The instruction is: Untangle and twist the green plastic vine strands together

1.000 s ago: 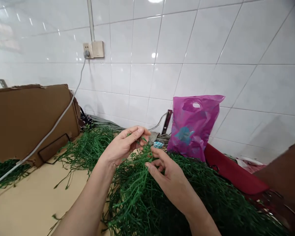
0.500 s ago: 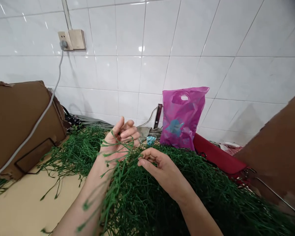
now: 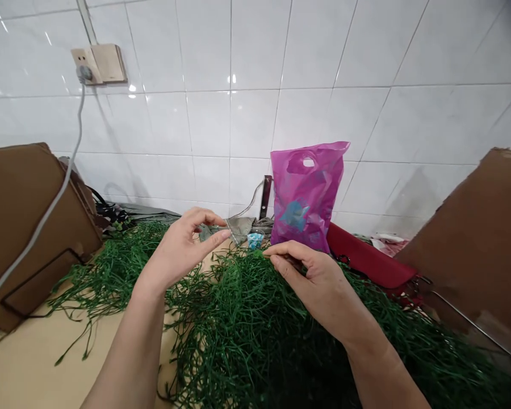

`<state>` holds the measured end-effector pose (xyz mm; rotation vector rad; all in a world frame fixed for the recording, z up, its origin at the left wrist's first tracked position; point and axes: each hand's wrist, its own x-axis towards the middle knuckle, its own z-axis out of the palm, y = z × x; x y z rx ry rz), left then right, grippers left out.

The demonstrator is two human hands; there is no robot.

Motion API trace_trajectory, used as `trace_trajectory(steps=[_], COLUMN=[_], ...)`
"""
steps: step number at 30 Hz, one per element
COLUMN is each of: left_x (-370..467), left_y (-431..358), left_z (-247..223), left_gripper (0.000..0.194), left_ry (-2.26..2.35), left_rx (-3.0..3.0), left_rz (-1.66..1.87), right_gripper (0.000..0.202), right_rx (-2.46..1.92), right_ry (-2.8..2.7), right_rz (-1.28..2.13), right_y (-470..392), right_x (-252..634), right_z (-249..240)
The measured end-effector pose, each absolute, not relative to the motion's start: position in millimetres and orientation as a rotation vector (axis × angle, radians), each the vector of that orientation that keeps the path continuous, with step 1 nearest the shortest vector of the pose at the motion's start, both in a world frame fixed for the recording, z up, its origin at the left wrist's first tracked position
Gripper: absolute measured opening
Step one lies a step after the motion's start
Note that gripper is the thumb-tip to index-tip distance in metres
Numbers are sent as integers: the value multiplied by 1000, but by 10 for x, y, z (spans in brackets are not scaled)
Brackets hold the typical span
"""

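Thin green plastic stems [image 3: 242, 307] lie in a tangled heap over the pale table, reaching under both forearms. My left hand [image 3: 181, 244] hangs above the heap's left part, thumb and fingers apart, nothing visible between them. To its right, my right hand [image 3: 309, 272] pinches with thumb and forefinger at the heap's back edge. A small bright green tip [image 3: 259, 254] shows at those fingertips. A second pile of the same stems [image 3: 119, 261] lies behind and left of my left hand.
A pink plastic bag [image 3: 306, 193] stands against the tiled wall, beside a red bag [image 3: 366, 261]. A small blue-and-white item [image 3: 254, 240] sits before a dark handle [image 3: 266, 196]. Cardboard boxes [image 3: 29, 216] flank both sides; a grey cable [image 3: 53, 204] hangs at left.
My left hand has turned over and no longer has stems across its palm. My right hand appears farther right. The view has shifted slightly, moving the background left.
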<state>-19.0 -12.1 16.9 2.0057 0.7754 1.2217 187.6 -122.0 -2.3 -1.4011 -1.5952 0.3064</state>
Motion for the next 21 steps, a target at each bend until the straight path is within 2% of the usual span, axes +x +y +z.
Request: trace_trajectory(steps=[2,6,8,12,21], left_x=[-113,48,90,61,-73], left_y=[-261,-423,-413,-307,-153], left_z=[189,133,99,110,128], left_gripper=[20,39,39,29,29], left_ry=[694,552,574,663,649], left_rx=[2073,2070,2095,2095,1827], left_rz=[1203,849,751,798,924], right_gripper=[19,17,18,27,27], right_rx=[-1389,-1307,-1293,-1358,-1436], right_ry=[-1614,-1577,-1546,-1564,-1635], right_rz=[329,496,507,481,543], right_y=[-1223,-1232,-1228,-1200,-1180], right_x=[1871,1887,1921,2011,2015], right_z=[-10,12,1,-52,-76])
